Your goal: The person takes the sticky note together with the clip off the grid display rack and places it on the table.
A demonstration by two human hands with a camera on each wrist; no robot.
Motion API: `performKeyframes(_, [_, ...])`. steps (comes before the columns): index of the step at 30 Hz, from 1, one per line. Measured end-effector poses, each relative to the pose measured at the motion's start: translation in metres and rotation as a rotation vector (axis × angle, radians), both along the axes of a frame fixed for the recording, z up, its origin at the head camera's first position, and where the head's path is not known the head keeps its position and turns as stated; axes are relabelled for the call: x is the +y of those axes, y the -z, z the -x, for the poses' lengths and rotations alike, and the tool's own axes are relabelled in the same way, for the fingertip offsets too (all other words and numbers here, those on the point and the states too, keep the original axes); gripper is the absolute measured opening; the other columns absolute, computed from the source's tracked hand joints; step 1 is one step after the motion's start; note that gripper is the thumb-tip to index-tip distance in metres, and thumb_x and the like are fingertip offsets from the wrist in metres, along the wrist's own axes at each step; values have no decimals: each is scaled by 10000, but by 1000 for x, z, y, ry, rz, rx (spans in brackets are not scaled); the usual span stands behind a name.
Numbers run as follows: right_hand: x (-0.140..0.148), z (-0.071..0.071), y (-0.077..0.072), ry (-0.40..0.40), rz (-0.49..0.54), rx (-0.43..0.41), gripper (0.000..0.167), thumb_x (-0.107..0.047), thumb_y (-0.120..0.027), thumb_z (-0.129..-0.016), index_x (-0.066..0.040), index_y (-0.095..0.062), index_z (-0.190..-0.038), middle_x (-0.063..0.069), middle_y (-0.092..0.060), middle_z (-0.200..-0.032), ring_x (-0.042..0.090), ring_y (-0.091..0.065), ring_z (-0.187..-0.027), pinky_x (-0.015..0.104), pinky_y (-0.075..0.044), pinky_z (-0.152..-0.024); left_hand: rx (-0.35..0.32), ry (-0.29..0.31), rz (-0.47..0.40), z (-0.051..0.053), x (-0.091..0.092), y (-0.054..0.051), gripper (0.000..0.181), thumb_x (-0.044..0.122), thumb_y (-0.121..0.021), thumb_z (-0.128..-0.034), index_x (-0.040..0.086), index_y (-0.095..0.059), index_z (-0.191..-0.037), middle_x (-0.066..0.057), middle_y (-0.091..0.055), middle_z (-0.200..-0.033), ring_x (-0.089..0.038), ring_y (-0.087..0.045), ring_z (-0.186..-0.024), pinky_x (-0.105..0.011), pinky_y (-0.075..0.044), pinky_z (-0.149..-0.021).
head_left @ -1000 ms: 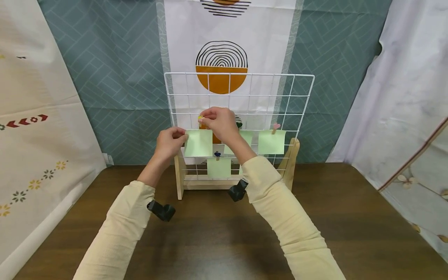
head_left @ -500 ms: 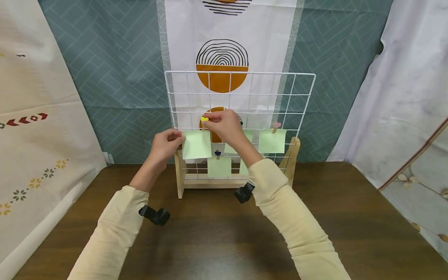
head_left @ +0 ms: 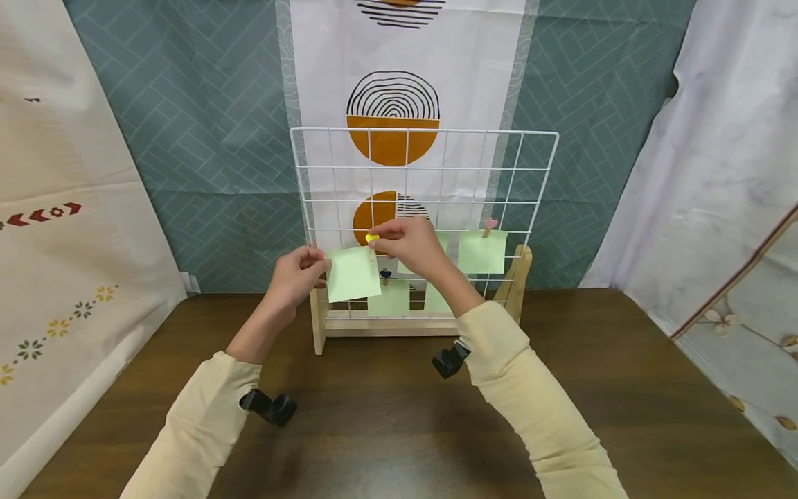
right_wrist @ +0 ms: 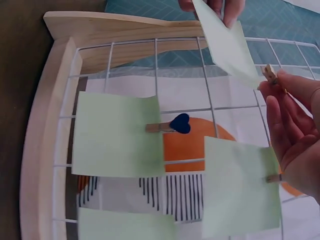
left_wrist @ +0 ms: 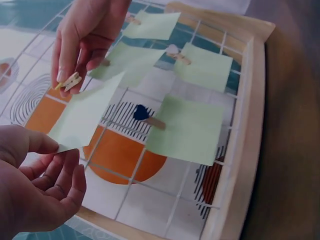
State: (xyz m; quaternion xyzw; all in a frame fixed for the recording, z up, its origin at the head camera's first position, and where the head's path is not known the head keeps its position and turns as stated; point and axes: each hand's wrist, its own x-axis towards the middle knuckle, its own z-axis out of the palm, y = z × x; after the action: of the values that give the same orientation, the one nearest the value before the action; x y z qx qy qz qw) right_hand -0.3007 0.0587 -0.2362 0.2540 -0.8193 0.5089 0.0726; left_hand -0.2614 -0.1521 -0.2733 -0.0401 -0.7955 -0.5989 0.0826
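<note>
My left hand [head_left: 298,278] pinches the left edge of a pale green paper note [head_left: 353,274], which is tilted and held out in front of the white wire grid. Between thumb and fingertips, my right hand [head_left: 419,251] holds a small wooden clothespin [right_wrist: 270,75] with a yellow heart [head_left: 372,238]. The clothespin is close to the note's upper right corner; in the wrist views it appears just off the paper. Another green note [left_wrist: 187,131] hangs on the grid from a clothespin with a dark blue heart [left_wrist: 141,113].
The wire grid [head_left: 424,168] stands upright in a wooden base [head_left: 374,328] on a dark brown table [head_left: 386,416]. More green notes hang on it, one [head_left: 482,252] under a pink-heart clothespin [head_left: 488,227]. Patterned cloth [head_left: 218,138] hangs behind.
The note and the yellow-heart clothespin have come down and away from the grid, held in both hands. The note now tilts. The other notes have stayed put.
</note>
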Motion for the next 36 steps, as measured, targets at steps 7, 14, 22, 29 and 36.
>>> performKeyframes(7, [13,-5,15,2,4,-7,226,-97,-707,-880,-1,-725,-1083,135,-705,-1044,301,-683,-773,382,-539,-725,-59,15,-21,-8,0,19,215,89,-542,-960,-82,-546,-1091,-111,-603,-962,-151,-579,-783,-394,-521,-799])
performKeyframes(14, [28,-9,27,14,-17,-39,241,-118,-702,-888,7,-720,-1093,131,-710,-1023,332,-682,-814,353,-538,-701,-85,13,-14,-12,-6,35,210,85,-538,-965,-85,-548,-1089,-113,-594,-964,-158,-572,-775,-360,-522,-755])
performKeyframes(22, [51,-11,42,16,-111,-82,242,-128,-701,-887,9,-721,-1085,128,-710,-1013,291,-687,-840,416,-541,-760,-94,40,19,-18,-18,47,216,92,-556,-971,-91,-550,-1084,-119,-604,-961,-239,-563,-805,-296,-514,-703])
performKeyframes(29, [68,-16,55,20,-163,-99,235,-119,-691,-896,2,-718,-1096,114,-716,-980,263,-678,-789,429,-536,-760,-127,39,22,-20,-30,57,241,117,-593,-958,-82,-573,-1093,-87,-591,-957,-274,-559,-894,-286,-504,-733])
performKeyframes(36, [88,-22,70,18,-174,-79,237,-106,-685,-899,24,-707,-1096,131,-705,-1003,307,-680,-802,382,-540,-721,-165,45,60,-22,-41,66,269,155,-627,-945,-76,-610,-1083,-58,-607,-934,-201,-601,-861,-345,-508,-816])
